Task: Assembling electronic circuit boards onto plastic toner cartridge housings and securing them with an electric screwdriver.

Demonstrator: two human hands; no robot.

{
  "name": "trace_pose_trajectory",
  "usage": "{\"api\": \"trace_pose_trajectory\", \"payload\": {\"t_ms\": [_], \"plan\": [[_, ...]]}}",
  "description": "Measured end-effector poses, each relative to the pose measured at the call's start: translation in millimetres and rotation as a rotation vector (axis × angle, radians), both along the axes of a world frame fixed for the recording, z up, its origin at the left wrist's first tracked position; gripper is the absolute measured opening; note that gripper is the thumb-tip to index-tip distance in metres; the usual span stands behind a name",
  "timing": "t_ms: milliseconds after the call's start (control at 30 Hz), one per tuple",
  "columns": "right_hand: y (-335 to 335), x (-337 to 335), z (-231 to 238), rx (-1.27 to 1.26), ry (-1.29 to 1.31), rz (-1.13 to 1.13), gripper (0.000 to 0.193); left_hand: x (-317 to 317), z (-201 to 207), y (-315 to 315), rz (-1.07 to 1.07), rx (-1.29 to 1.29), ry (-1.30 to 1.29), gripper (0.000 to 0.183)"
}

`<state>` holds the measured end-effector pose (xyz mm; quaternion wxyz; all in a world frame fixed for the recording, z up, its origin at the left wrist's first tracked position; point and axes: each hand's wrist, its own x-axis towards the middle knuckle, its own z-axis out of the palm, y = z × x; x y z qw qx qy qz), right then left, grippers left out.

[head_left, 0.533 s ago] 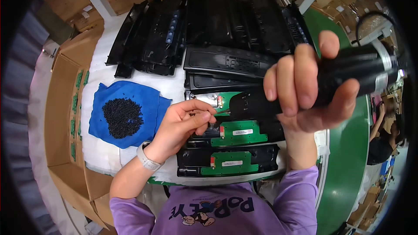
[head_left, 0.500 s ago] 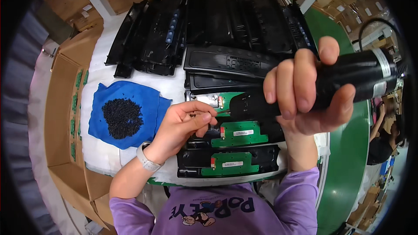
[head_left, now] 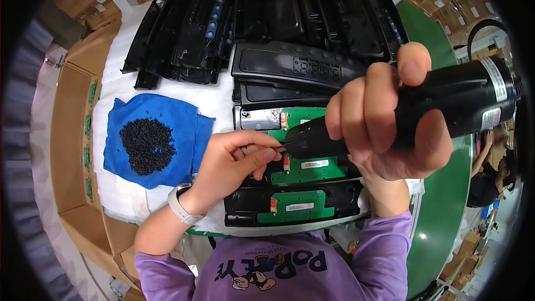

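Observation:
My right hand point(head_left: 384, 117) is wrapped round a black electric screwdriver point(head_left: 451, 100), which lies nearly level and points left. Its tapered nose meets the fingertips of my left hand point(head_left: 237, 159). The left thumb and forefinger pinch together at the bit; whatever is between them is too small to make out. Beneath the hands are black plastic housings with green circuit boards, the middle board point(head_left: 317, 171) partly covered by the screwdriver. The nearest board point(head_left: 295, 208) sits in its own black housing. Left of my left hand, a heap of small black screws point(head_left: 146, 145) lies on a blue cloth point(head_left: 117, 159).
Black plastic housings point(head_left: 267, 11) stand stacked along the far side. A black panel point(head_left: 290, 67) lies in front of them. At the left is an open cardboard box point(head_left: 72, 178) with green boards inside. A green surface point(head_left: 440, 189) runs along the right; another person point(head_left: 485, 187) is beyond it.
The screwdriver's nose has come left and slightly down, closing the gap to my left fingertips. Both hands keep their grips. The whole view has shifted slightly.

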<state>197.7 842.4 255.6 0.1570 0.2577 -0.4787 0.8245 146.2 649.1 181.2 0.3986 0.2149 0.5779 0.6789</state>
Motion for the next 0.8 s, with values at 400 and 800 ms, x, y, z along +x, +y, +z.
{"api": "trace_pose_trajectory", "payload": {"t_ms": [400,800], "plan": [[-7,-3,-2,-0.220,-0.160,-0.284,0.029,-1,4,-1,-0.003,-0.010,-0.039,0.015],[-2,-16,-15,0.314,-0.160,-0.371,0.029,-5,1,-1,0.140,-0.019,-0.185,0.015]]}}
